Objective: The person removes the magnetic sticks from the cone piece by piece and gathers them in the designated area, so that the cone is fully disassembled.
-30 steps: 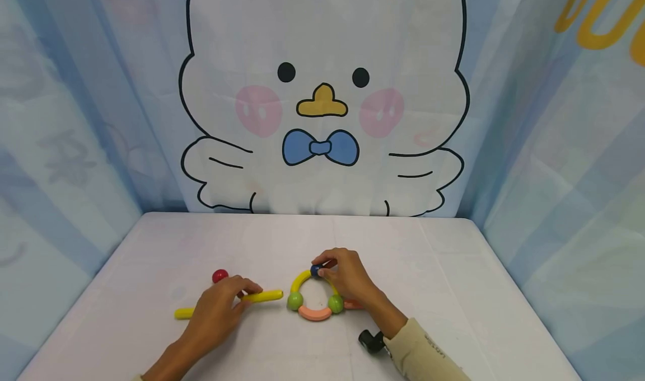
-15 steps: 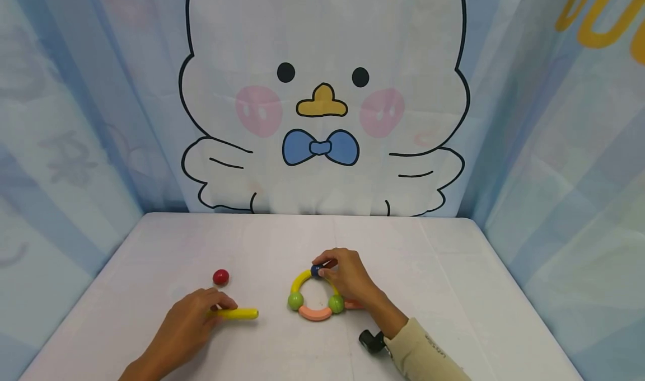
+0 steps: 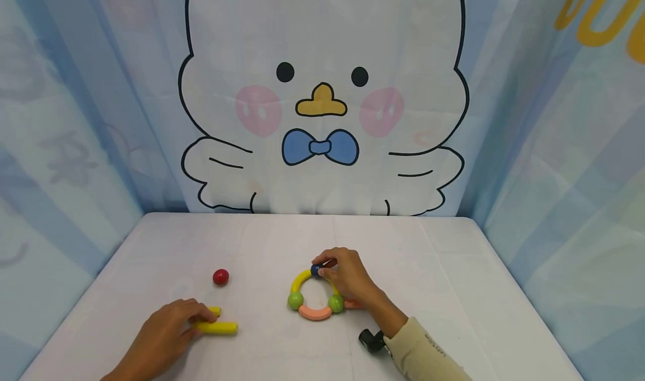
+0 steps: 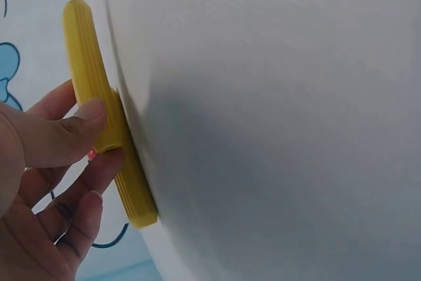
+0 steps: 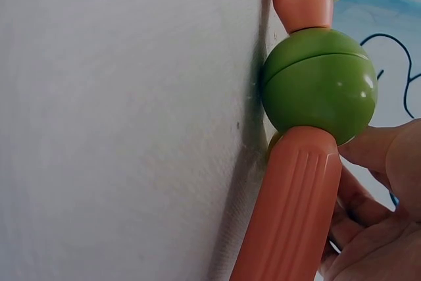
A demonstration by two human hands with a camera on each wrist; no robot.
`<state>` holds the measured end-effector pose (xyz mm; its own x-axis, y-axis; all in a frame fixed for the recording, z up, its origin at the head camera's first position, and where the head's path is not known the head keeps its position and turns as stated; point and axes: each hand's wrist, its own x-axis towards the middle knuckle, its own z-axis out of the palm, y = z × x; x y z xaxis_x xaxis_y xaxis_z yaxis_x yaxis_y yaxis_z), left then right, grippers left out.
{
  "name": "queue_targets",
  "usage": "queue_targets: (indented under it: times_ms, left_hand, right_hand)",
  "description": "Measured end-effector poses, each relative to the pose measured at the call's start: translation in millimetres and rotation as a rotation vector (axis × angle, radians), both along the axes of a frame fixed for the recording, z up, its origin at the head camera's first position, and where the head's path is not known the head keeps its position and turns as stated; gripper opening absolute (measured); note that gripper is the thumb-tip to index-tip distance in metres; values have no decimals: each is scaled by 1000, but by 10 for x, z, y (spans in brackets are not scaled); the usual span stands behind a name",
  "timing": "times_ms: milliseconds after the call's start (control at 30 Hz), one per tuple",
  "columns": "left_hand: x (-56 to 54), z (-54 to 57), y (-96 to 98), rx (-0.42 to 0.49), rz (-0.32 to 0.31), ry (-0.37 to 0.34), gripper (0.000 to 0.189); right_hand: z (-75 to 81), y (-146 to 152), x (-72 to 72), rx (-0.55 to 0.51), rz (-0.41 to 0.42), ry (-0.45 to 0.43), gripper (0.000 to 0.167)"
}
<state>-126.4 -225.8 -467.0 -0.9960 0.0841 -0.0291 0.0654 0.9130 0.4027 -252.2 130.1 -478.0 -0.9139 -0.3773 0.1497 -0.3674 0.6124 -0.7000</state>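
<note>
My left hand [image 3: 163,333] pinches a yellow ridged rod [image 4: 85,51] between thumb and fingers, low over the table at the left. A second yellow rod [image 4: 135,189] lies just behind it, partly hidden by the hand in the head view. With thumb and fingertips, my right hand [image 3: 347,272] holds a dark blue ball [image 3: 316,270] at the top of a ring. That ring joins yellow curved rods [image 3: 300,281], two green balls [image 3: 295,300] and an orange curved rod [image 3: 315,314]. Another orange rod [image 5: 289,208] extends from the right green ball [image 5: 319,87], partly behind my wrist.
A red ball [image 3: 220,277] sits on the white table [image 3: 428,258], beyond my left hand. Beside the right cuff is a small black object [image 3: 372,340]. A curtain with a cartoon bird [image 3: 322,191] hangs along the table's back edge.
My left hand has drawn a yellow rod left and toward me, from near the ring to beside the other yellow rod. The right hand and the ring have stayed in place.
</note>
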Motion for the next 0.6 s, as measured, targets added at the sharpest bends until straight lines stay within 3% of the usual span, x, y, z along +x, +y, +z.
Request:
queue_targets:
  times_ms: [600]
  left_hand:
    - [45,-65,-172,-9,13,-28,33]
  right_hand:
    - [-4,5,0,4,-1,-4,21]
